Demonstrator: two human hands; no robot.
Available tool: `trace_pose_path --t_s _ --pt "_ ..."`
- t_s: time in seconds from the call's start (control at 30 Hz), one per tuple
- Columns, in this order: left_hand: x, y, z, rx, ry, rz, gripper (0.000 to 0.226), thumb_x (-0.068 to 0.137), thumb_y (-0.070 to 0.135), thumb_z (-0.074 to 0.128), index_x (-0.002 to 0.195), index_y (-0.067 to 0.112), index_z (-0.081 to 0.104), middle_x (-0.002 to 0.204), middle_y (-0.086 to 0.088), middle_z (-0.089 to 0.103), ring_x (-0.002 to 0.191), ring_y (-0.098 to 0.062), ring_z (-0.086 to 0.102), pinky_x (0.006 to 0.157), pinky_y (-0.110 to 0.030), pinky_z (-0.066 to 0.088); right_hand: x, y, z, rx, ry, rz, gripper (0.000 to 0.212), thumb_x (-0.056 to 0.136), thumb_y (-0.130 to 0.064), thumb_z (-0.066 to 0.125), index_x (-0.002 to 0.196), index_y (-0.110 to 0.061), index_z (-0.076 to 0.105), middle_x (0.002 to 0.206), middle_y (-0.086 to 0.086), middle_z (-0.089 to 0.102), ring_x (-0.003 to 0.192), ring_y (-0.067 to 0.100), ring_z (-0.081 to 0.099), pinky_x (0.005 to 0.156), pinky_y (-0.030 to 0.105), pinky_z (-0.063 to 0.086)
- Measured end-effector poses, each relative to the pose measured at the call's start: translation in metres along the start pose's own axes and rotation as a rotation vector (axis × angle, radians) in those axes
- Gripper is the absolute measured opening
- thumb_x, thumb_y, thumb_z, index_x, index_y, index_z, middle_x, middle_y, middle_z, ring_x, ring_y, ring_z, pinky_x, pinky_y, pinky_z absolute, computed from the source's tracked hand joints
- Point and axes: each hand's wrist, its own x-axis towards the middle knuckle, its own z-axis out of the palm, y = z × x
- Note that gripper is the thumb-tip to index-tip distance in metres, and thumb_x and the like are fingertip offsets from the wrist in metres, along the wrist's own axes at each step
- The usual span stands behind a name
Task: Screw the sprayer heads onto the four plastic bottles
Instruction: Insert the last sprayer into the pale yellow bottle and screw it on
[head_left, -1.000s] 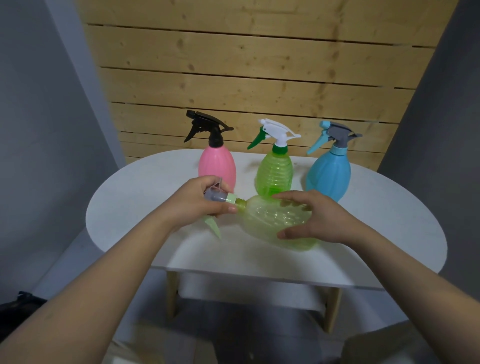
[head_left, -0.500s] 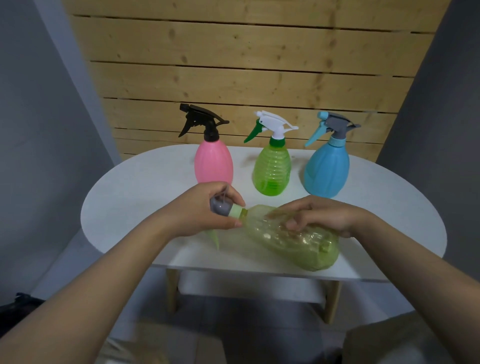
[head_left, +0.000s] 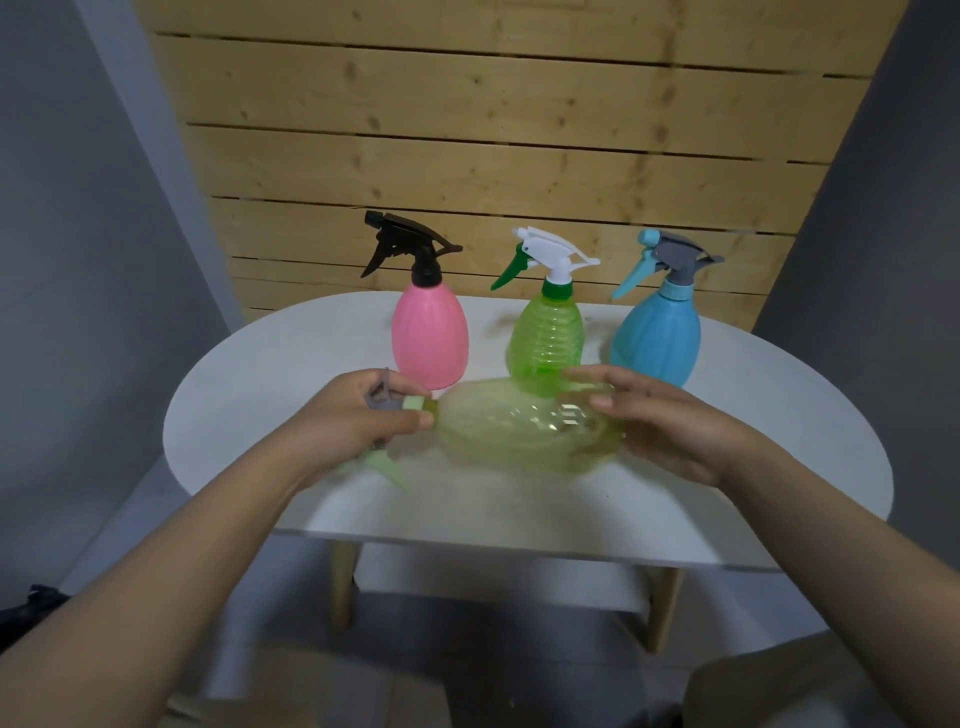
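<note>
A pale yellow-green clear bottle lies on its side above the white table, neck to the left. My left hand grips its grey and light green sprayer head at the neck; the trigger points down. My right hand holds the bottle's base end, fingers wrapped over the top. Behind stand three bottles with sprayer heads on: pink with a black head, green with a white head, blue with a grey head.
The oval table has pale wooden legs and its front edge is close to me. A wooden plank wall rises behind the bottles. Grey walls close in on both sides.
The bottle has turned in my hands and now lies more level. My right hand has slid from the bottle's middle to its base end. My left hand stays on the sprayer head.
</note>
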Motion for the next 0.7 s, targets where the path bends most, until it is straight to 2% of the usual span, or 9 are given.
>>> trace_pose_path --t_s 0.1,0.2,0.3,0.37,0.4,0.47,0.53,0.6,0.7 --pt "-0.005 0.0 -0.011 -0.031 -0.02 0.014 0.018 0.078 0.013 0.071 0.094 0.02 0.068 0.049 0.016 0.06 0.039 0.003 0.047 0.037 -0.01 0.035 0.0 0.002 0.002 -0.05 0.052 -0.1 0.05 0.074 -0.015 0.071 0.12 -0.027 0.057 0.113 0.013 0.064 0.1 0.021 0.066 0.081 0.033 0.056" --pt "-0.011 0.003 -0.007 -0.061 -0.051 0.074 0.021 0.076 0.008 0.071 0.094 0.018 0.066 0.057 0.022 0.065 0.044 0.006 0.053 0.04 -0.009 0.037 0.002 -0.002 0.006 -0.135 0.157 -0.067 0.041 0.078 -0.044 0.065 0.112 -0.021 0.062 0.098 0.014 0.07 0.08 0.024 0.072 0.059 0.031 0.057" --pt "-0.012 0.003 -0.002 -0.058 -0.003 0.119 0.023 0.073 0.007 0.074 0.091 0.019 0.065 0.066 0.024 0.067 0.05 0.006 0.057 0.042 -0.009 0.04 0.003 0.0 0.004 -0.241 0.185 0.099 0.069 0.076 -0.07 0.044 0.104 -0.009 0.061 0.084 0.021 0.073 0.058 0.032 0.069 0.046 0.029 0.052" --pt "-0.011 0.003 -0.003 -0.029 0.017 0.118 0.022 0.074 0.008 0.074 0.089 0.02 0.066 0.068 0.025 0.068 0.053 0.008 0.058 0.044 -0.009 0.041 0.002 0.004 0.005 -0.255 0.135 0.167 0.08 0.067 -0.078 0.042 0.101 -0.008 0.06 0.079 0.022 0.074 0.059 0.033 0.07 0.047 0.029 0.053" --pt "-0.011 0.003 -0.004 -0.02 0.022 0.107 0.021 0.074 0.009 0.074 0.089 0.02 0.066 0.066 0.025 0.068 0.052 0.008 0.058 0.043 -0.009 0.041 0.002 0.005 0.006 -0.231 0.105 0.168 0.083 0.064 -0.08 0.044 0.103 -0.009 0.061 0.085 0.021 0.074 0.068 0.034 0.072 0.052 0.031 0.055" --pt "-0.009 0.001 -0.007 -0.025 0.041 0.065 0.019 0.075 0.011 0.074 0.091 0.019 0.067 0.06 0.024 0.066 0.046 0.006 0.053 0.041 -0.01 0.039 0.001 0.005 0.008 -0.131 0.05 0.095 0.08 0.062 -0.076 0.057 0.117 -0.018 0.06 0.111 0.015 0.071 0.094 0.031 0.071 0.068 0.037 0.058" --pt "-0.007 0.0 -0.011 -0.037 0.059 0.028 0.019 0.075 0.013 0.074 0.092 0.018 0.068 0.056 0.02 0.064 0.043 0.003 0.049 0.041 -0.013 0.038 0.0 0.003 0.008 -0.039 0.036 -0.02 0.074 0.062 -0.055 0.075 0.127 -0.03 0.051 0.127 0.006 0.062 0.107 0.026 0.066 0.076 0.036 0.057" --pt "-0.006 0.001 -0.014 -0.043 0.056 0.027 0.02 0.074 0.015 0.075 0.092 0.02 0.068 0.063 0.016 0.066 0.048 0.0 0.051 0.047 -0.017 0.042 -0.002 0.001 0.007 -0.081 0.057 -0.085 0.074 0.063 -0.038 0.079 0.13 -0.03 0.048 0.124 0.008 0.062 0.102 0.025 0.068 0.071 0.034 0.058" --pt "-0.009 0.003 -0.014 -0.032 0.015 0.082 0.022 0.072 0.012 0.076 0.091 0.02 0.067 0.072 0.02 0.069 0.058 0.003 0.06 0.051 -0.014 0.047 -0.002 -0.001 0.011 -0.204 0.122 -0.034 0.071 0.064 -0.055 0.066 0.122 -0.015 0.056 0.1 0.019 0.07 0.076 0.028 0.073 0.053 0.031 0.057"
